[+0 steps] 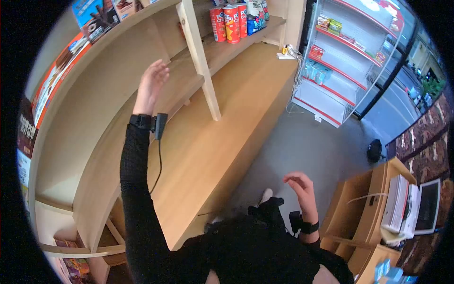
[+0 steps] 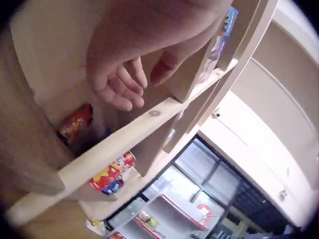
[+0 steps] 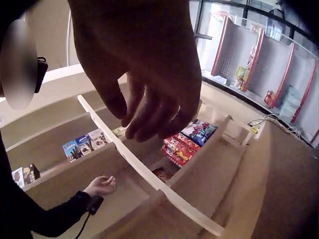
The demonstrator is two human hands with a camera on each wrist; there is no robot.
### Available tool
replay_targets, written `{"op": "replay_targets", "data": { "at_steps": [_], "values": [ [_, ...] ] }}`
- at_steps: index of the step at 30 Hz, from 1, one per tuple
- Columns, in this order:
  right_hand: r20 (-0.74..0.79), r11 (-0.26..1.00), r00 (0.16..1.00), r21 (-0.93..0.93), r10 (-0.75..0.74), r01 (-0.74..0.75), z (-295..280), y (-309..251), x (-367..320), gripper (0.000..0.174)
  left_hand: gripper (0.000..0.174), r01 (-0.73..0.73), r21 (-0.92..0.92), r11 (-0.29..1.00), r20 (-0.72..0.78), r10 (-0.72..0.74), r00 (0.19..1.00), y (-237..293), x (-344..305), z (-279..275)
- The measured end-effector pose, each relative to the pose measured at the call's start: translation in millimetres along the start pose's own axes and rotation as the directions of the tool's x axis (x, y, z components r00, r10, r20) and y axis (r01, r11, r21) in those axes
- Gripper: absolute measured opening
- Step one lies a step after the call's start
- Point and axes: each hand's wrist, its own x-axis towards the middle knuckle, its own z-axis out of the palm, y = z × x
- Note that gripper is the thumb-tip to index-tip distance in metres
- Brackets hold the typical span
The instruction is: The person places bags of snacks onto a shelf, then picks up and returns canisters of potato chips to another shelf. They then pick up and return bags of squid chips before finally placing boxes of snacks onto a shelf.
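Note:
My left hand (image 1: 152, 84) is raised in front of the wooden shelf unit, fingers loosely bent and holding nothing. It is left of the upright wooden post (image 1: 198, 59). In the left wrist view, an orange-red packet (image 2: 78, 123) lies on the shelf beyond the fingers. My right hand (image 1: 303, 193) hangs over the floor in front of my body, its fingers loosely curled around nothing. Red chip cans (image 1: 231, 23) stand on the shelf right of the post, beside blue snack bags (image 1: 256, 19). Both wrists wear a black strap with a camera.
Below the shelf runs a long wooden counter (image 1: 227, 128). A white wire rack (image 1: 340, 71) with a few snacks stands at the back right. Loose white cables (image 1: 298, 71) hang at the counter's far end. At lower right is a wooden desk (image 1: 362, 208) with a screen (image 1: 427, 206).

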Motion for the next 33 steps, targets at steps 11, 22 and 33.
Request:
{"op": "replay_targets", "data": {
  "at_steps": [11,22,33],
  "values": [
    [0.289,0.996,0.956,-0.055,-0.047,0.065,-65,23,180,0.011,0.031,0.095,0.496,0.863,-0.126,-0.037,0.991,-54,129,4],
    [0.248,0.994,0.967,0.074,0.059,-0.080,-53,32,286,0.014,0.044,0.130,0.472,0.872,-0.042,-0.125,0.991,-134,272,-52],
    [0.207,0.994,0.973,0.021,0.104,-0.111,-44,38,357,0.014,0.060,0.165,0.619,0.768,-0.150,-0.091,0.985,-175,344,-63]
  ]
}}
